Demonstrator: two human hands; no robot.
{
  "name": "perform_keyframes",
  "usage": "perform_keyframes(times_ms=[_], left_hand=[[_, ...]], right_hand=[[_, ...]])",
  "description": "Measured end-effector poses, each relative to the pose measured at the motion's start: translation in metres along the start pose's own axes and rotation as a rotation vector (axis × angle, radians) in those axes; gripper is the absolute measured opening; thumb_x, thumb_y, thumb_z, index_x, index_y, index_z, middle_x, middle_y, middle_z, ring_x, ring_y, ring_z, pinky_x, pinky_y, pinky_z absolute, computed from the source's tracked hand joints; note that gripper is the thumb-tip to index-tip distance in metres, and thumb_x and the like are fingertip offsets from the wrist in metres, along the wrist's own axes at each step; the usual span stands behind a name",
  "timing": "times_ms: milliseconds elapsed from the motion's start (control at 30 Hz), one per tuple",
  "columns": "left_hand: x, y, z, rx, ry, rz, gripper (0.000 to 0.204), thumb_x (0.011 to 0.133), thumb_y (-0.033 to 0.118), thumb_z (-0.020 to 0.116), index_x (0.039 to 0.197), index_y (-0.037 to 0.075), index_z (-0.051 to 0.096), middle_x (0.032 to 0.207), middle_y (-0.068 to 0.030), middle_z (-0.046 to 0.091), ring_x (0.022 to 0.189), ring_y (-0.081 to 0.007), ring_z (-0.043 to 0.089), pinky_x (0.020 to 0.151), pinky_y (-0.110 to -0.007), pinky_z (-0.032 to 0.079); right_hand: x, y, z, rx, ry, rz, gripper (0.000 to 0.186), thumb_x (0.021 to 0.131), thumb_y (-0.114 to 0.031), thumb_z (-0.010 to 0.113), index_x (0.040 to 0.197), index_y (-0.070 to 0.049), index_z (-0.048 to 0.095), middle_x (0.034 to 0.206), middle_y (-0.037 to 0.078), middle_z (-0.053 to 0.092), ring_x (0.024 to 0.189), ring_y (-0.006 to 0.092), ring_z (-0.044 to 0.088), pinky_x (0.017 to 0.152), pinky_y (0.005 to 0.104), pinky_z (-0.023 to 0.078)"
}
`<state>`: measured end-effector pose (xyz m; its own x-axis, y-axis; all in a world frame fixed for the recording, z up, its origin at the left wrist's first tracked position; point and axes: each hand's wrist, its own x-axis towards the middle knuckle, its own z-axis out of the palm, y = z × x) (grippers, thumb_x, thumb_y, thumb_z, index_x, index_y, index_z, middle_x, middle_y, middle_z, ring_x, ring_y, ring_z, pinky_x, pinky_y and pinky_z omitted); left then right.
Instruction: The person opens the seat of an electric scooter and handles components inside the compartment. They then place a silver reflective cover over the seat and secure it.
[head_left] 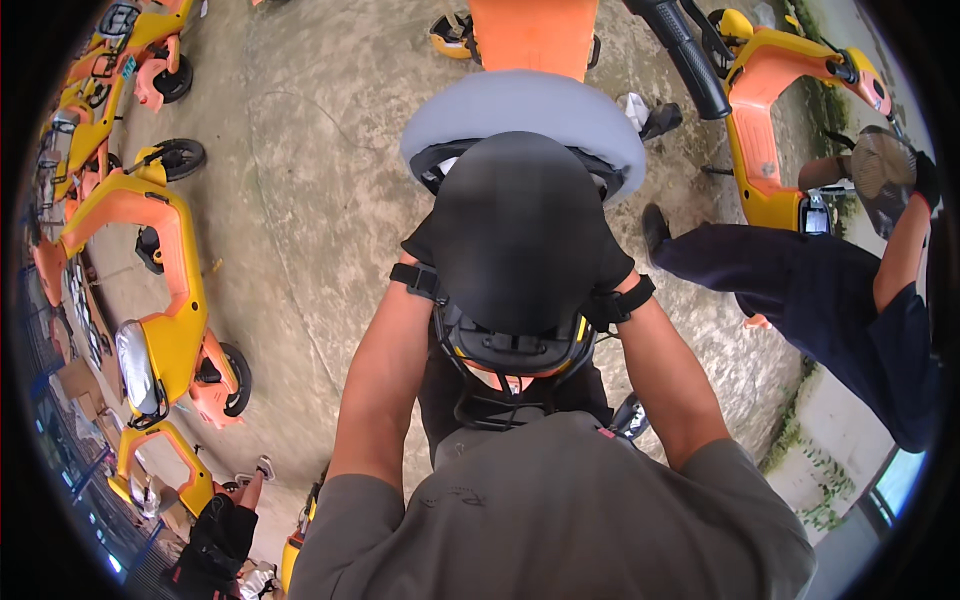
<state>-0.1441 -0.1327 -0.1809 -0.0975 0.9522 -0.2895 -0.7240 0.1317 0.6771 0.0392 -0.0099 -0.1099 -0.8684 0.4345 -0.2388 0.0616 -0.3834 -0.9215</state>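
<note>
A smooth, black, rounded thing [520, 230] stands before my chest; its surface is blurred, so I cannot tell its kind. On its left edge lies my left hand [422, 243], in a black glove with a wrist strap. My right hand [612, 258], gloved the same way, is at its right edge. Both hands appear closed on it from the sides, though the fingertips are hidden. Just beyond is a thick, curved grey pad [525, 100]. Under the black thing, toward me, sits a black and yellow frame [510, 345], partly covered.
An orange panel [535, 35] and a black handlebar grip [690, 65] lie ahead. Yellow-orange scooters stand left [170, 250] and right [765, 120]. At right, a person in dark clothes [800, 280] holds a see-through piece [885, 180]. Another person [220, 530] is at lower left.
</note>
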Motion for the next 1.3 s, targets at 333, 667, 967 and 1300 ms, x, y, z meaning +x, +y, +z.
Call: perform_keyframes(times_ms=[333, 667, 967, 1300], left_hand=[[0.003, 0.019, 0.015, 0.099, -0.011, -0.085, 0.046, 0.095, 0.018, 0.055, 0.136, 0.001, 0.042, 0.130, -0.0077, 0.051, 0.113, -0.0150, 0.052, 0.093, -0.029, 0.046], [0.011, 0.021, 0.019, 0.336, 0.092, -0.173, 0.034, 0.092, 0.011, 0.057, 0.124, -0.001, 0.053, 0.104, -0.0045, 0.062, 0.088, -0.0110, 0.059, 0.074, -0.025, 0.048], [0.005, 0.020, 0.024, 0.364, 0.078, 0.035, 0.012, 0.087, 0.001, 0.052, 0.088, -0.001, 0.064, 0.063, 0.0022, 0.050, 0.052, -0.0045, 0.038, 0.046, -0.022, 0.028], [0.011, 0.017, 0.021, 0.485, 0.073, -0.257, 0.015, 0.092, 0.007, 0.041, 0.078, 0.012, 0.046, 0.061, 0.0079, 0.038, 0.047, -0.0029, 0.037, 0.042, -0.019, 0.028]], right_hand=[[0.003, 0.010, -0.011, -0.069, -0.008, -0.048, 0.056, 0.093, -0.011, 0.057, 0.142, 0.000, 0.030, 0.140, 0.009, 0.039, 0.125, 0.0172, 0.040, 0.103, 0.0305, 0.036], [-0.023, -0.014, -0.026, -0.318, 0.005, 0.058, 0.035, 0.090, -0.013, 0.060, 0.123, 0.000, 0.056, 0.114, 0.008, 0.062, 0.106, 0.0162, 0.056, 0.093, 0.0287, 0.044], [0.015, 0.025, 0.008, 0.005, 0.277, -0.115, 0.025, 0.086, -0.013, 0.063, 0.110, -0.004, 0.065, 0.099, 0.004, 0.066, 0.088, 0.0128, 0.060, 0.077, 0.0280, 0.049], [0.027, 0.039, -0.006, -0.422, 0.304, -0.205, 0.013, 0.082, -0.006, 0.060, 0.092, -0.001, 0.065, 0.083, 0.007, 0.065, 0.076, 0.0174, 0.061, 0.071, 0.0306, 0.047]])
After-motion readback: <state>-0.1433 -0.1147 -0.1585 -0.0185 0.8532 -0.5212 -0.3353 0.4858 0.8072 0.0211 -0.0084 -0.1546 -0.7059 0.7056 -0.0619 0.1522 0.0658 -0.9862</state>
